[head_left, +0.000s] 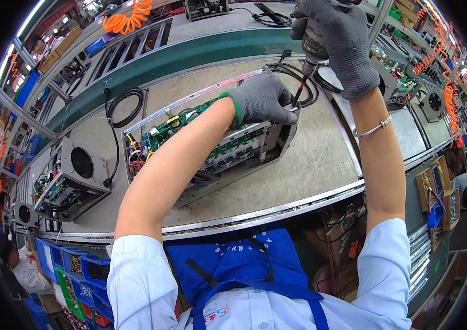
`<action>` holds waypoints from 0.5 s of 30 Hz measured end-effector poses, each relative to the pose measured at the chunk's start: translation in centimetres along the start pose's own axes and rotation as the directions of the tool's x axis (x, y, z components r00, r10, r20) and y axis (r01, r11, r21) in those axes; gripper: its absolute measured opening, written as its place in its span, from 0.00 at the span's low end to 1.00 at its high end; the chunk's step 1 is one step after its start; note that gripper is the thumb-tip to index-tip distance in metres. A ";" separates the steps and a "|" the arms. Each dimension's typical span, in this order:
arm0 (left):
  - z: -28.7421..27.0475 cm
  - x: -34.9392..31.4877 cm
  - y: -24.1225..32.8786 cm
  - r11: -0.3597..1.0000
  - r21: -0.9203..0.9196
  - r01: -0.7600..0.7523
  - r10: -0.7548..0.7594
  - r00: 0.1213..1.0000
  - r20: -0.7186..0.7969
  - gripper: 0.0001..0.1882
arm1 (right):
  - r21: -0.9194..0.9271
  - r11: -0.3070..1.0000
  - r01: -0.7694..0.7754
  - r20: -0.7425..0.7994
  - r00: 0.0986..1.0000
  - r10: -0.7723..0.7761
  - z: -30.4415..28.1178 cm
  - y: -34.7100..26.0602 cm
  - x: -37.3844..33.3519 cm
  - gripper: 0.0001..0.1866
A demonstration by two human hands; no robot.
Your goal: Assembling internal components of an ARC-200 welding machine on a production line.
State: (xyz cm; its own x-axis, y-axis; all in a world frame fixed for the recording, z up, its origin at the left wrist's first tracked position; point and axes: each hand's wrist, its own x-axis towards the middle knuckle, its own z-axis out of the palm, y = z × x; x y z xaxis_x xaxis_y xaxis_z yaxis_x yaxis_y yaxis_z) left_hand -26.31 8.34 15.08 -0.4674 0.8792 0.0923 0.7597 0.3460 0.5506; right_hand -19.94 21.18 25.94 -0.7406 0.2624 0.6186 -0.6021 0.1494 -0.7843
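Chassis [228, 159], open, circuit boards exposed, lies on table [310, 165], long axis running left-right. Left hand [261, 99] presses its top right corner, fingers closed on the edge. Right hand [335, 41] clamped on power screwdriver [306, 63] directly above that corner, bit pointing down beside left fingers.

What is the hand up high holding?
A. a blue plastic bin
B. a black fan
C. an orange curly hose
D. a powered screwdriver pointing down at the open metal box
D: the gloved right hand grips a powered screwdriver, its bit pointing down at the corner of the open metal box where the gloved left hand rests.
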 end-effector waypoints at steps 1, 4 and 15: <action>-0.1 -0.1 0.2 1.000 0.019 0.003 -0.003 1.000 0.004 0.22 | 0.002 1.000 0.001 -0.001 1.000 -0.001 -0.1 0.1 0.0 0.06; -0.4 -0.3 0.6 0.998 0.050 0.048 -0.049 0.998 0.032 0.22 | 0.020 0.999 0.051 0.014 0.999 -0.051 -0.2 0.3 0.2 0.05; -6.2 -4.3 8.3 0.945 -0.124 -0.302 0.150 0.738 -0.658 0.45 | 0.335 0.942 0.027 0.146 0.986 -0.080 -0.2 -5.4 -1.0 0.15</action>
State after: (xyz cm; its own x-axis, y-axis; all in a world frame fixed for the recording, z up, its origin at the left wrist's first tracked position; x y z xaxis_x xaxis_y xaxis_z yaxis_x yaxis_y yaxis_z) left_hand -20.83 5.42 24.41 -0.5288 0.4855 0.6962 0.8032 0.0212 0.5953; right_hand -15.94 20.28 29.57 -0.7255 0.1076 0.6798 -0.6870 -0.1711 -0.7062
